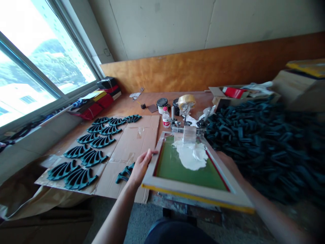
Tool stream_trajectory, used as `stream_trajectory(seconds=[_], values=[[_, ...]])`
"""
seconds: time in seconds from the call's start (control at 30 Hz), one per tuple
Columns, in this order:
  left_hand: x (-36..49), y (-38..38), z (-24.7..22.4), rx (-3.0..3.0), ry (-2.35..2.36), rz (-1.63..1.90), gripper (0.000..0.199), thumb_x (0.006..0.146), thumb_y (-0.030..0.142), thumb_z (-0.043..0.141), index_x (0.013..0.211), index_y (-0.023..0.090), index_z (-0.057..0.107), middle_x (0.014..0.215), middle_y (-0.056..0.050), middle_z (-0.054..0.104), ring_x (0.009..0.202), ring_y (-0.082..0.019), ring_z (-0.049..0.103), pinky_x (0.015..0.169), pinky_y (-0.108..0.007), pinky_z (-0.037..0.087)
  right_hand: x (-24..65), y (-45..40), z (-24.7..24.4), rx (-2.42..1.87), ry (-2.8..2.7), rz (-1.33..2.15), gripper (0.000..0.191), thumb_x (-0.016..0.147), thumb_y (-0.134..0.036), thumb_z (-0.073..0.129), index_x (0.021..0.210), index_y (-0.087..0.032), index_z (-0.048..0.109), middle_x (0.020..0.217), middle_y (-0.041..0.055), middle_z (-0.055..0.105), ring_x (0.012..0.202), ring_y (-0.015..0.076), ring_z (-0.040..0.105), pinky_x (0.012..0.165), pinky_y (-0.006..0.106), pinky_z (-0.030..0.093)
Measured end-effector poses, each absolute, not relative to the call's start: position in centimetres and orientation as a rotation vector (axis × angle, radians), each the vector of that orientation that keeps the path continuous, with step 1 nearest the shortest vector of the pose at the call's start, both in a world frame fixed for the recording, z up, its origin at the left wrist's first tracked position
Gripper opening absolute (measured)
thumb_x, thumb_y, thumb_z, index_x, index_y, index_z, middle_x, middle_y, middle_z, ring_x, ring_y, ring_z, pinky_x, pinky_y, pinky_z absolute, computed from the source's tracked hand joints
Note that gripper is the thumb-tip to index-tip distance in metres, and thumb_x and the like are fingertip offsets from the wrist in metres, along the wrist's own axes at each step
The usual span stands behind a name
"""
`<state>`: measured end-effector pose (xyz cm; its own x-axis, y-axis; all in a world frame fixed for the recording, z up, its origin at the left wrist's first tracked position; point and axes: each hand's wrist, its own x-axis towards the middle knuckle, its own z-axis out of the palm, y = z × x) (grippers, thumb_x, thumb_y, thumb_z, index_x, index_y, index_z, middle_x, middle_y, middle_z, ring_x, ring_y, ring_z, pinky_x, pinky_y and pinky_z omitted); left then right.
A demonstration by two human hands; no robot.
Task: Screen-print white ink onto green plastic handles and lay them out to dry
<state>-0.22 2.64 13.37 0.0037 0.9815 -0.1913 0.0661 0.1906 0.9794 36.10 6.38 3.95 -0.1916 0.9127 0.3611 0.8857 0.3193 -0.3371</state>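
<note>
Okay so going left to right: there's a bright window [38, 67] with a stack of red and black folders or packaging [106, 96] on the sill end, then a wooden surface [122, 106] with a big cardboard sheet [132, 152] on it. On that sheet sit rows of dark teal fan-shaped pieces [78, 178], with one loose teal piece [125, 173] lying just beside the left hand [141, 167].

That hand's fingers [148, 154] are curled around the left rail of a wooden screen frame [193, 191], closed on it, not just hovering. The frame sits tilted, near edge raised, right in front of the person, with yellow tape along the near rail and red tape inside. Its green mesh [177, 173] has a thick white ink puddle [190, 156] across the far half, and a clear plastic scraper [189, 135] stands up in the ink at the far end.

Behind it are metal hinge clamps [186, 124], a packing tape roll [186, 101], and a bottle with a red label [166, 117]. The right forearm [264, 189] reaches to the frame's right side, but that hand's too dark to tell what its fingers are doing. Further right is a huge heap of dark teal pieces [261, 149].
</note>
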Motion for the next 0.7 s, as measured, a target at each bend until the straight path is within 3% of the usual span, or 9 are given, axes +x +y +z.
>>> stream_trajectory(seconds=[0.13,0.2,0.3,0.37,0.57,0.7], values=[[-0.5,0.1,5.3,1.059,1.484,0.910,0.075,0.077,0.058,0.061,0.138,0.017,0.047,0.072,-0.001,0.067,0.064,-0.014,0.059,0.059,-0.023,0.045,33.7,9.3,7.3,-1.491,-2.067,0.034,0.050,0.086,-0.034,0.055,0.132,-0.014,0.049,0.122,0.0144,0.057,0.105,0.0244,0.058,0.088,0.034,0.050],[-0.3,0.0,2.2,1.074,1.551,0.886,0.078,0.078,0.055,0.061,0.143,0.017,0.039,0.074,-0.001,0.066,0.066,-0.014,0.060,0.062,-0.024,0.046,31.0,10.3,8.2,-1.483,-2.220,0.023,0.048,0.081,-0.029,0.063,0.126,-0.016,0.052,0.121,0.0139,0.056,0.112,0.0266,0.053,0.093,0.036,0.046],[-0.3,0.4,-0.1,1.112,1.600,0.831,0.073,0.082,0.052,0.057,0.143,0.017,0.039,0.080,-0.003,0.068,0.072,-0.016,0.062,0.066,-0.025,0.047,27.8,10.1,8.0,-1.557,-2.493,0.123,0.017,0.081,-0.021,0.062,0.098,-0.019,0.060,0.098,0.0078,0.064,0.094,0.0226,0.058,0.082,0.031,0.047],[-0.5,0.6,-0.5,1.125,1.609,0.796,0.070,0.083,0.051,0.055,0.142,0.017,0.041,0.082,-0.004,0.068,0.075,-0.017,0.063,0.067,-0.026,0.048,27.3,8.9,7.2,-1.539,-2.588,0.143,0.007,0.083,-0.015,0.056,0.088,-0.018,0.059,0.090,0.0063,0.065,0.087,0.0208,0.057,0.077,0.029,0.045],[-0.5,0.5,0.3,1.086,1.585,0.802,0.065,0.081,0.050,0.057,0.137,0.020,0.048,0.084,-0.004,0.070,0.076,-0.020,0.064,0.065,-0.027,0.049,29.7,4.5,6.9,-0.982,-2.840,0.224,0.018,0.074,-0.004,0.049,0.077,-0.019,0.057,0.080,0.0045,0.062,0.082,0.0198,0.054,0.071,0.029,0.040],[-0.2,0.4,0.8,1.012,1.583,0.850,0.064,0.077,0.049,0.062,0.132,0.019,0.053,0.081,-0.004,0.069,0.073,-0.020,0.064,0.062,-0.027,0.049,30.1,5.1,7.9,-1.008,-2.819,0.390,0.012,0.075,-0.010,0.055,0.072,-0.022,0.057,0.076,0.0007,0.062,0.077,0.0181,0.055,0.067,0.028,0.039]])
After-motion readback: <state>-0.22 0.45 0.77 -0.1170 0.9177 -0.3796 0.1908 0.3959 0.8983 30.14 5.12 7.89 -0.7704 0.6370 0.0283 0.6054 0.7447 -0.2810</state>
